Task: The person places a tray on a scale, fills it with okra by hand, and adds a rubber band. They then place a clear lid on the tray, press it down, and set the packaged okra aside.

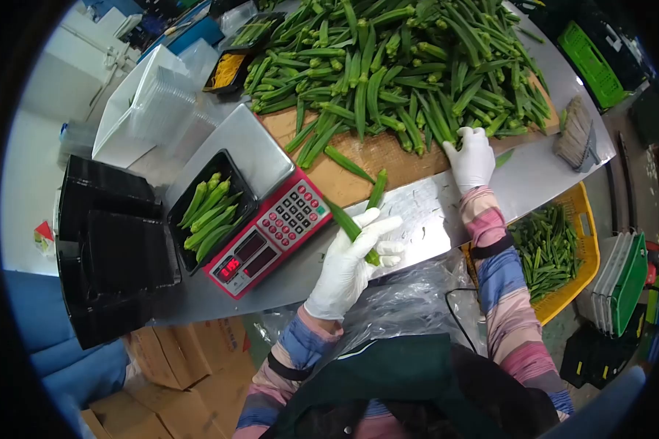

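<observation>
Left hand (351,260): gloved in white, its fingers closed around two okra pods (359,219) that stick up and out of the grip, held above the near edge of the tabletop (417,212).
Right hand (470,157): gloved in white, stretched out to the near edge of the okra heap (403,66); the fingers are curled down on the pods there, but I cannot tell whether they grip one.
Okra heap: a broad pile of green pods on a brown board (373,157), with a few loose pods lying just in front of it.
Scale (267,234): red, with a keypad and a lit display, left of the left hand.
Black tray (211,208): stands on the scale's plate, partly filled with okra.
Stacked black trays (106,249): at the far left of the tabletop.
Yellow basket (564,252): beside the right arm, lower than the tabletop, holding more okra.
Brush (575,135): on the tabletop, right of the heap.
</observation>
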